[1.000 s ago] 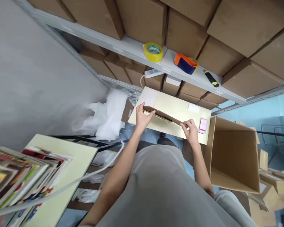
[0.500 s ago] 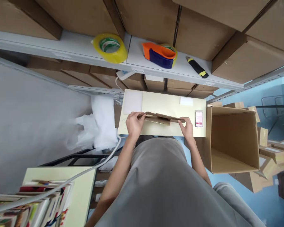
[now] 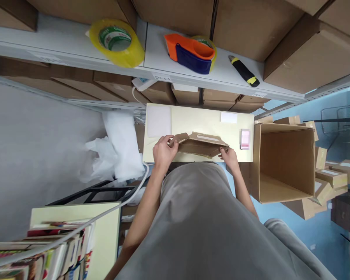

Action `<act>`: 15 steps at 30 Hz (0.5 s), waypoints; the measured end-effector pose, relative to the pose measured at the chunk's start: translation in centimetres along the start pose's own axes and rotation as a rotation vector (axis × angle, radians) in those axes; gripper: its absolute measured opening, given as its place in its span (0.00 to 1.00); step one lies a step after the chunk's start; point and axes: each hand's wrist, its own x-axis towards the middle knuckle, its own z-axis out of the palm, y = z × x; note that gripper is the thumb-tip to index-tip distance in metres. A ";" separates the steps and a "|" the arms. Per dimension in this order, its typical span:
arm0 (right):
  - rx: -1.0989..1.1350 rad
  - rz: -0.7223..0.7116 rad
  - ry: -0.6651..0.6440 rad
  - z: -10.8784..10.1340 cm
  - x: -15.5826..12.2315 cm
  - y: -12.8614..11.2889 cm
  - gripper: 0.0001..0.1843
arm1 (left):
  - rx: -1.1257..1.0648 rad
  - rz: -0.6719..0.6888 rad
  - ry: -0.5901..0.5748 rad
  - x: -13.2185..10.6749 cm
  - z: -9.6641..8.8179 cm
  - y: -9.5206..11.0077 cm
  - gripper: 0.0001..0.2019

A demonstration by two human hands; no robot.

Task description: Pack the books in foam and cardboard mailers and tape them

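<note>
Between my hands, over the front part of the pale yellow table (image 3: 192, 120), is a small brown cardboard box (image 3: 196, 148), partly opened out, with a white strip on its raised far flap. My left hand (image 3: 165, 151) pinches its left end, thumb and fingers closed on the cardboard. At the right end, my right hand (image 3: 229, 157) grips the box's edge between thumb and fingers. A pink-screened phone (image 3: 245, 139) lies on the table to the right, and a white slip of paper (image 3: 229, 117) lies behind the box.
On the shelf (image 3: 154, 62) ahead are a yellow tape roll (image 3: 134, 52), an orange and blue tape dispenser (image 3: 189, 54) and a utility knife (image 3: 244, 71). A large open carton (image 3: 286, 163) stands right of the table. Books (image 3: 61, 249) and a hose (image 3: 105, 213) are at lower left.
The cardboard box has spread wider, its far flap now raised and its inside showing. My right hand has shifted slightly down along its edge. The whole view has shifted a little.
</note>
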 end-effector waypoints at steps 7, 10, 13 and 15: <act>-0.409 -0.027 -0.039 -2.0 0.3 -4.7 0.10 | 0.032 0.124 -0.106 -2.4 -0.9 0.6 0.11; -0.508 -0.024 -0.044 -2.7 0.5 -6.4 0.13 | 0.092 0.136 -0.136 -3.3 -0.9 1.0 0.12; -0.576 -0.014 -0.020 -2.6 0.5 -7.6 0.17 | 0.164 0.158 -0.197 -3.9 -0.4 1.6 0.15; -0.610 -0.013 -0.003 -2.2 0.1 -8.0 0.21 | 0.207 0.178 -0.233 -4.2 0.1 2.0 0.20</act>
